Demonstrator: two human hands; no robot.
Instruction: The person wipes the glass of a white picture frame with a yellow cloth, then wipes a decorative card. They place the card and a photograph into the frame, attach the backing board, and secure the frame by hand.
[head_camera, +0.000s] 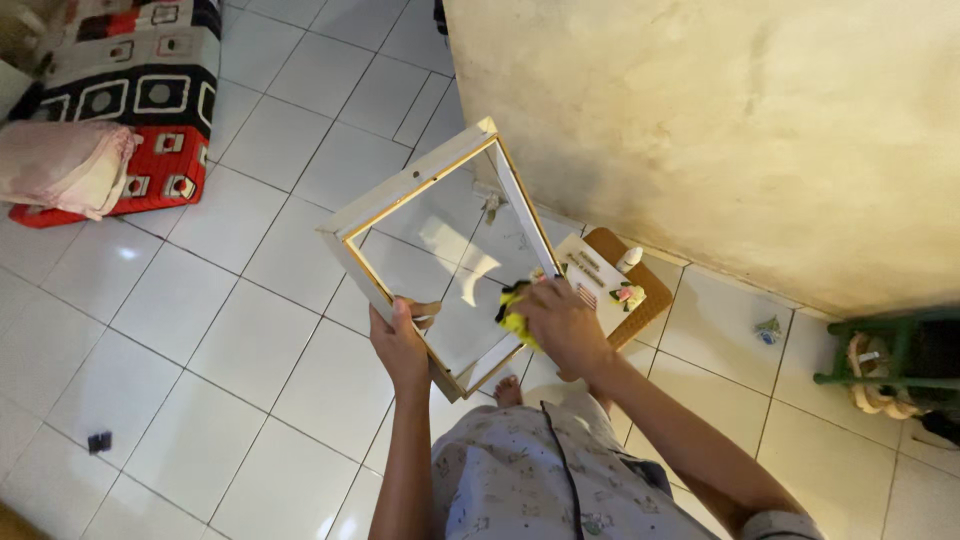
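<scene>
So closest to the camera you've got the person's patterned pale shirt (520, 470) and both bare forearms reaching out over a white tiled floor (200, 330). The left hand (400, 345) is closed around the near edge of a framed mirror (440, 240), thumb on the glass side and fingers wrapped behind, holding it up tilted above the tiles. The right hand (562, 320) is pressed flat-ish on the lower right part of the glass with a yellow cloth (514, 312) bunched under the fingers, so it's gripping the cloth against the mirror. The frame is white with a thin gold inner trim.

Just past the mirror, on the floor by the wall, there's a brown woven tray (640, 295) with a white box and a small white bottle (629, 259) on it. Off to the right sits a green stool (890, 350). Far left, a red, black and white patterned mattress (130, 90) with a pink cloth (65, 165) lying on it.
</scene>
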